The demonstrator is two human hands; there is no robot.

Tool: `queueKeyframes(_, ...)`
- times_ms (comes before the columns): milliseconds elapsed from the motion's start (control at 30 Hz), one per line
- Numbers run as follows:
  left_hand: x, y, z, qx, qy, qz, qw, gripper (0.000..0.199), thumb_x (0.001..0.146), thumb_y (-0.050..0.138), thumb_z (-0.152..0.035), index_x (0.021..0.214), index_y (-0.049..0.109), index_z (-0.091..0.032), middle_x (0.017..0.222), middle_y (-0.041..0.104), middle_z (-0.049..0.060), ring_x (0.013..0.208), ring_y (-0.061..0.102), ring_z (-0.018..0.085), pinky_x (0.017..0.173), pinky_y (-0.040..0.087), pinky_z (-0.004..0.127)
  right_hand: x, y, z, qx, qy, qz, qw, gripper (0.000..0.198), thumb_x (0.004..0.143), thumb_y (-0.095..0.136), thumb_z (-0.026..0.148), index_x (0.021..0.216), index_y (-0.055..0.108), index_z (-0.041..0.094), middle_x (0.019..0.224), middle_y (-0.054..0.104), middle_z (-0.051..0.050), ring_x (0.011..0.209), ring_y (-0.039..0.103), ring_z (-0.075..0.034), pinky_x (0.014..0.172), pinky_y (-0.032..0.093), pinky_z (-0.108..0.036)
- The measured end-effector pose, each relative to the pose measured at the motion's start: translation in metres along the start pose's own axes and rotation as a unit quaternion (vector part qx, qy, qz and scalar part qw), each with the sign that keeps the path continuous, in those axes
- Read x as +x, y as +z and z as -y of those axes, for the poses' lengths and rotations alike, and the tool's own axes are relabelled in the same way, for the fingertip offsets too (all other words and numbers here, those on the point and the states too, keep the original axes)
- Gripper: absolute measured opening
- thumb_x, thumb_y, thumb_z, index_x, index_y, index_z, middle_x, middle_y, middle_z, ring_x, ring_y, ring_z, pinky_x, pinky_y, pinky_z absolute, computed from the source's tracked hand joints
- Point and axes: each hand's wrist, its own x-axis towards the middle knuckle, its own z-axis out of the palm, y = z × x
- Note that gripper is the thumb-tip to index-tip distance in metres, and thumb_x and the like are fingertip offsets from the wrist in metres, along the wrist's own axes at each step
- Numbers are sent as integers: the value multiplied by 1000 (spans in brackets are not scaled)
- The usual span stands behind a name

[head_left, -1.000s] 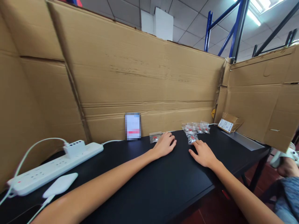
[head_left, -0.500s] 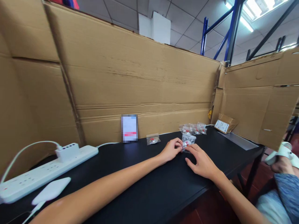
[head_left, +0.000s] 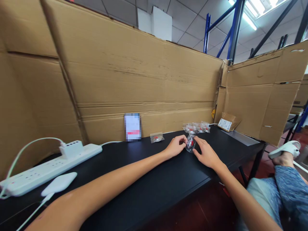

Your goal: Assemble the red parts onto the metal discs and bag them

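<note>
A small clear plastic bag with a silvery, red-marked item inside is between my two hands, over the black table. My left hand has its thumb and fingers curled together at the bag's left edge. On the other side, my right hand has thumb and forefinger apart, their tips against or very close to the bag's right edge. Just behind the bag lies a group of similar clear bags with red-marked contents. Another such bag lies apart, left of my left hand.
A blurred-out upright card leans on the cardboard wall. At left are a white power strip, a charger block and a white pad. An open cardboard box stands at the right corner. A person's leg shows at lower right.
The bag between my hands has turned, and its red mark shows more plainly. My right hand's fingers have drawn back from over it to its right edge. The whole view has shifted slightly.
</note>
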Motion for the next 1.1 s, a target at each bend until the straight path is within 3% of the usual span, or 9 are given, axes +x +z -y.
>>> queueKeyframes(133,0,1,-4,-10,24,19,999,7,68,51,-9,71,51,-17,72,55,-2,72,55,12,75,45,25,1,1,-4,-9,-9,-39,999,54,88,49,27,140,42,13,147,39,-15,136,36,-26,112,32,-43)
queueKeyframes(200,0,2,-5,-19,32,35,999,6,69,53,-11,70,50,-16,72,54,-2,71,54,11,73,45,24,2,0,-5,7,-10,-71,997,49,89,47,26,137,45,16,141,45,-14,131,41,-26,109,35,-44)
queueKeyframes(333,0,3,-8,-20,28,62,997,6,71,55,-15,70,49,-16,69,53,-3,68,53,11,69,43,24,4,-6,-7,63,9,-136,989,34,88,50,25,120,58,19,113,63,-12,100,60,-24,86,50,-39)
queueKeyframes(467,-1,4,-11,-16,33,69,997,6,71,55,-15,70,49,-16,70,54,-3,67,52,10,68,42,23,4,-12,-10,132,37,-172,975,22,85,55,29,100,67,20,102,64,-9,85,61,-20,71,50,-32)
queueKeyframes(633,-2,3,-14,-13,46,69,996,6,71,54,-14,69,49,-16,70,55,-3,68,53,10,69,42,24,7,-10,-18,290,99,-128,943,26,80,57,40,92,71,21,108,64,-8,99,59,-22,78,48,-32)
queueKeyframes(767,-5,2,-16,0,44,60,997,4,72,54,-14,70,51,-16,71,56,-2,72,56,12,75,45,26,8,-8,-20,444,171,-22,879,32,77,59,47,76,71,17,97,69,-8,92,60,-21,77,46,-31)
queueKeyframes(867,-6,1,-18,-5,28,64,998,3,75,56,-17,77,55,-16,78,61,1,77,59,13,77,46,27,8,-8,-21,495,191,-15,848,34,73,64,48,64,69,15,85,70,-9,80,60,-19,75,44,-29)
queueKeyframes(967,-7,0,-20,-12,3,109,994,16,78,60,-25,91,59,-16,80,64,2,76,60,14,75,46,28,6,-5,-23,489,206,-11,847,39,71,66,51,61,71,14,69,69,-8,67,57,-17,71,43,-29)
queueKeyframes(1100,-6,0,-19,37,-1,159,987,32,72,70,-34,96,62,-16,78,62,1,72,56,14,70,43,25,6,-4,-25,456,195,1,869,40,72,67,52,68,75,13,67,69,-8,64,55,-15,66,41,-28)
